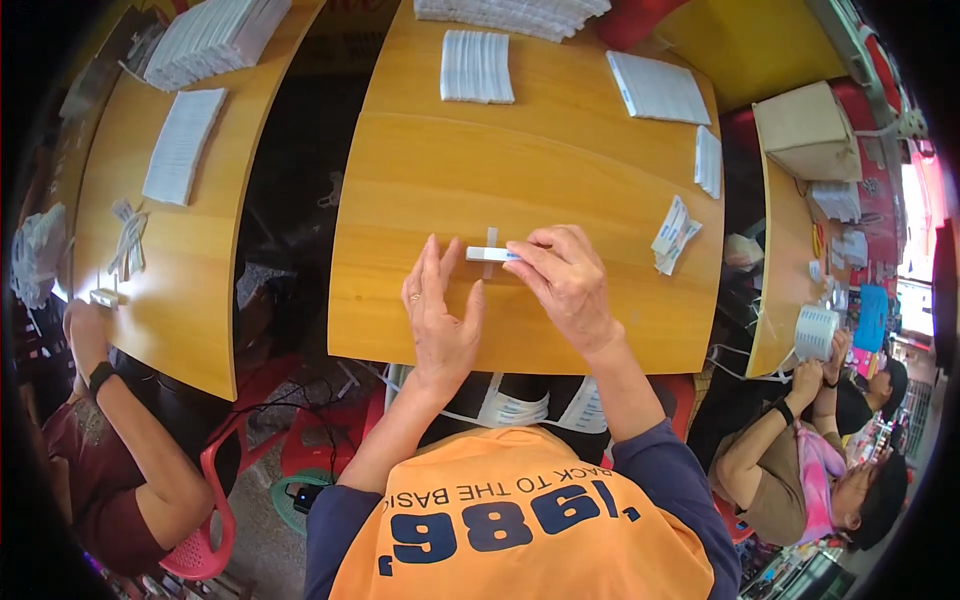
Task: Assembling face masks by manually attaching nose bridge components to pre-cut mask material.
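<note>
A small, narrow white box-like piece (487, 254) with a blue mark lies level above the yellow-brown table (420, 190). My right hand (570, 285) pinches its right end between thumb and fingers. Under the piece, crossing it, a pale narrow strip (491, 238) shows on the wood; I cannot tell if it is tape. My left hand (440, 325) is open beside the piece's left end, fingers stretched and thumb apart, with nothing in it. Printed white paper strips (520, 402) rest on my lap below the table edge.
Folded white paper pieces (674, 238) lie at the table's right. Stacks of white strips (476, 66) and a flat white stack (658, 88) stand farther back. People sit at tables on both sides; the right-hand one holds a white printed roll (816, 332). A cardboard box (808, 130) stands back right.
</note>
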Available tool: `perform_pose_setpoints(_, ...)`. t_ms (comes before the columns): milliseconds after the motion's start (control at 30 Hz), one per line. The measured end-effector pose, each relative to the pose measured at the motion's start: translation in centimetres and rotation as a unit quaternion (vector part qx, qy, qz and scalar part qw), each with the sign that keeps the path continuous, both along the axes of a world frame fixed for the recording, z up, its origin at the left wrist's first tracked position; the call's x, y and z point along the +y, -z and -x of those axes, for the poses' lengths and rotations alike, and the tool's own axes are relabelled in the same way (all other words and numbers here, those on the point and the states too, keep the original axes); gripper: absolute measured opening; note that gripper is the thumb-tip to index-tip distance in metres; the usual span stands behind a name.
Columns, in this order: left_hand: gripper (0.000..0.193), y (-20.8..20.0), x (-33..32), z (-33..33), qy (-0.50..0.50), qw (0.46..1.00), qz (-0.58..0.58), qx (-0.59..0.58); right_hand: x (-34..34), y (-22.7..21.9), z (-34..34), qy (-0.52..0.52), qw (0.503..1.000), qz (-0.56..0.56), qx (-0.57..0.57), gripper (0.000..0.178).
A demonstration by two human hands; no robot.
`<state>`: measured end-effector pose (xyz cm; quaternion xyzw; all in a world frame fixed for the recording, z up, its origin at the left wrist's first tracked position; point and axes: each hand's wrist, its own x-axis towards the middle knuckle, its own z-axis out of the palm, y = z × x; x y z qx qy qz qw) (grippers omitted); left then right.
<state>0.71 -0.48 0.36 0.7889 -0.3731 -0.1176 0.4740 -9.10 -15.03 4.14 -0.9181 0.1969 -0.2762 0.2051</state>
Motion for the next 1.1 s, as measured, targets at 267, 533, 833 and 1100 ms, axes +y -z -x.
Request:
perform_pose_setpoints(267, 0.072, 0.7, 0.0, -0.1, 0.006, 1.0, -0.012, -0.02, 0.1, 1.1, -1.1, -0.011, 0.999, -0.032, 0.021, 0.022)
perform_pose_setpoints(533, 0.071, 0.8, 0.0, -0.2, 0.01, 0.999, -0.004, -0.031, 0.1, 1.2, -1.7, -0.015, 0.998, -0.048, 0.037, 0.019)
perform_pose_setpoints(833, 0.07, 0.9, 0.0, -0.2, 0.009, 0.999, -0.012, -0.036, -0.2, 1.9, -1.2, -0.028, 0.996, -0.074, 0.041, 0.021)
perform_pose_setpoints(1100, 0.07, 0.7, -0.1, -0.1, 0.011, 0.999, -0.013, -0.042, -0.3, 2.3, -1.1, -0.03, 0.996, -0.073, 0.044, 0.022)
